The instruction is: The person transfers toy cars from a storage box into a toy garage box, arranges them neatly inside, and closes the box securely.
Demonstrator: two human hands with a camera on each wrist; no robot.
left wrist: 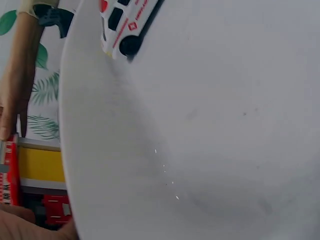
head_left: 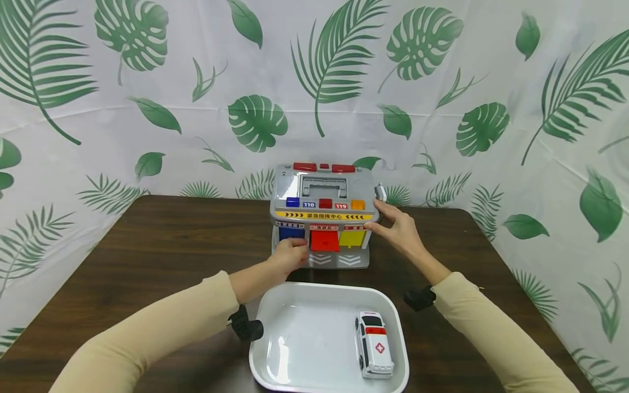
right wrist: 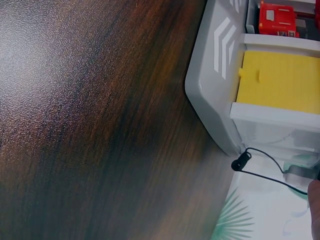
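Mid-frame, we've got the right hand (head_left: pixel 400 229) clamped on the toy station (head_left: pixel 321 215); left hand (head_left: pixel 289 256) by its red door (head_left: pixel 324 242), grip we can't tell; ambulance (head_left: pixel 375 346) in tray (head_left: pixel 304 333), lower centre.

Head view: forward-down, behind left hand (head_left: pixel 289 257) and right hand (head_left: pixel 399 231); wrist views: close by each, sharing the rectangular yellow plastic door (right wrist: pixel 280 80).
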